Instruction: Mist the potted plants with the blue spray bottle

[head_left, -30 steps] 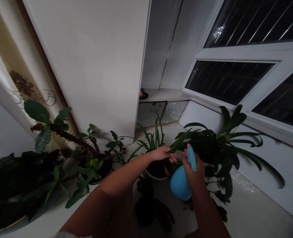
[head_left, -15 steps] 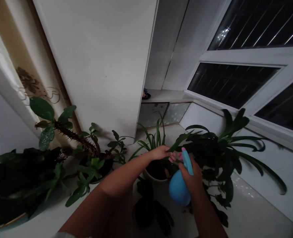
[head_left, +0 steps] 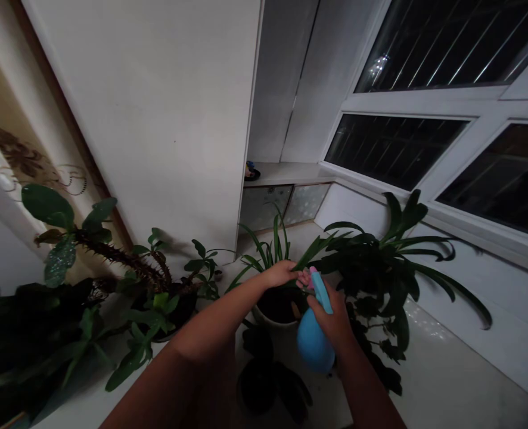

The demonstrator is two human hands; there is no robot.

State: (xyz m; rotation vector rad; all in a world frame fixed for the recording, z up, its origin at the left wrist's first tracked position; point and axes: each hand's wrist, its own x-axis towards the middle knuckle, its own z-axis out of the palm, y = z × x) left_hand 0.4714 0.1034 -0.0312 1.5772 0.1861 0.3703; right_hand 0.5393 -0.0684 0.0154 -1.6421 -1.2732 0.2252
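As 2 hands (head_left: 284,274) (head_left: 336,322) grip leaf (head_left: 309,252) and spray bottle (head_left: 314,344), thorny plant (head_left: 123,260) left, drooping-leaved plant (head_left: 396,253) close right

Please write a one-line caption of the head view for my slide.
The left hand holds a long green leaf near a round white pot; the right hand grips a rounded blue spray bottle.

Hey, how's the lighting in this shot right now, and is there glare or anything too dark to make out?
Head view: dim overall, the lower-left foliage sunk almost to black; head view: bright reflection in the upper window, light speckles on the pale surface at right; head view: blue spray bottle in the right hand readable, fine finger detail soft.
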